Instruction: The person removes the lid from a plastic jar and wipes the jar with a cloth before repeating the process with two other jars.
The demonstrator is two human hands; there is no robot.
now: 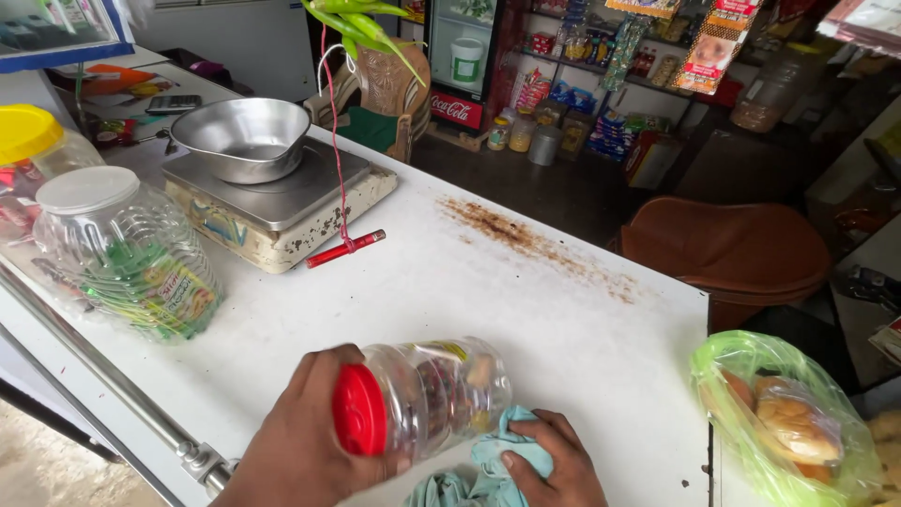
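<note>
Under the left hand [305, 437]: a clear jar [427, 394] with red lid, lying on its side on the white counter [526, 319]; fingers wrapped round its lid end, grasping. Right hand [549, 460], just right of the jar's base, pinches a teal cloth [488, 465] against the jar.

Beyond the left hand: big clear jar, white lid [117, 249], green-yellow label low on its side. Farther left, yellow-lidded jar [33, 141]. Ahead: scale [282, 202] bearing a steel pan [242, 136]; red pen [345, 248] on a string beside it.

Right of the right hand: green bag [784, 418] of buns.

Counter has a brown rust streak [535, 246]. Room: shop shelves with packets, a red-fronted cooler [465, 61], brown stools [727, 249].
</note>
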